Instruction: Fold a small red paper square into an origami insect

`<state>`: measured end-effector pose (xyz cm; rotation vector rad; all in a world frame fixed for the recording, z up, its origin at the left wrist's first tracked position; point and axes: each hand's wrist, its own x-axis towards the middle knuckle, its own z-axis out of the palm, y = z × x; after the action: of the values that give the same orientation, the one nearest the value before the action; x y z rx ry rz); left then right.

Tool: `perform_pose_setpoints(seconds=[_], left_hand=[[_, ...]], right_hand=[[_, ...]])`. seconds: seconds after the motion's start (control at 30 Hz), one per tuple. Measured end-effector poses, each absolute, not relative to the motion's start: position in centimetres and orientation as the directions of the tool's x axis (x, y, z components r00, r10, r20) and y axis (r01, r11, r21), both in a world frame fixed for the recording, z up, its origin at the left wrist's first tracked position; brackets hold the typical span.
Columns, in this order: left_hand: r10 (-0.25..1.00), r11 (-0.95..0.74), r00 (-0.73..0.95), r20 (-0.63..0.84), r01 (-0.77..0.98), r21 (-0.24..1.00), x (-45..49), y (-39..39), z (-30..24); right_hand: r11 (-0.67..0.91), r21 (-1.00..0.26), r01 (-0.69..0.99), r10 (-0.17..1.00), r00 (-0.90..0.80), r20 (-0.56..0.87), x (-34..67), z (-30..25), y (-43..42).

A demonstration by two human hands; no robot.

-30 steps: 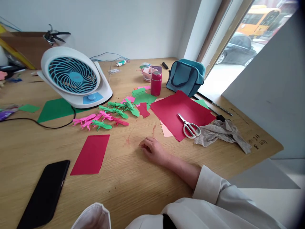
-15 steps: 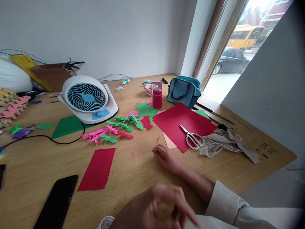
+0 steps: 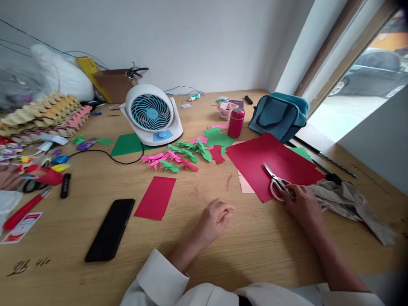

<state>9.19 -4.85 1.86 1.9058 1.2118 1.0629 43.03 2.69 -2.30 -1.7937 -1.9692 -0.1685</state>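
My right hand is at the white-handled scissors, its fingers closed on the near handle loop. The scissors lie on a stack of large red paper sheets, blades pointing away to the left. Over the bare wood in front of me is my left hand, empty, its fingers loosely bent and the index finger stretched to the right. Left of it lies a smaller red paper rectangle. Beyond that sit several folded pink and green paper pieces.
A black phone lies at the left front. Behind the folded pieces stands a white fan, its cord trailing left. A red flask and a blue bag stand at the back. A crumpled grey cloth rests at the right.
My right hand has moved right from the bare table to the scissors and closed on the handle. My left hand has gone forward onto the table area. The view has turned left.
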Motion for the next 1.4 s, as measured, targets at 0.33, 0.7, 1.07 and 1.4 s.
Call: perform_pose_setpoints(seconds=[0.33, 0.7, 1.07, 1.4], left_hand=[[0.843, 0.505, -0.514, 0.156, 0.858, 0.095, -5.3, -4.3, 1.0], [0.91, 0.414, -0.414, 0.003, 0.91, -0.009, -0.4, -6.5, 0.1], [0.998, 0.057, -0.051, -0.044, 0.99, 0.132, 5.3, -6.3, 0.1], [0.952, -0.275, 0.209, 0.225, 0.907, 0.32, 4.6, -3.9, -1.3]], right_hand=[[0.106, -0.175, 0.979, 0.889, -0.015, 0.457, 41.7, -2.3, 2.7], [0.129, -0.193, 0.973, 0.838, -0.003, 0.546, 42.4, -2.9, 1.9], [0.527, -0.411, 0.744, 0.827, -0.337, 0.449, 33.8, 1.3, 1.5], [0.472, -0.674, 0.569, 0.868, -0.435, 0.241, 21.5, 0.0, 4.1]])
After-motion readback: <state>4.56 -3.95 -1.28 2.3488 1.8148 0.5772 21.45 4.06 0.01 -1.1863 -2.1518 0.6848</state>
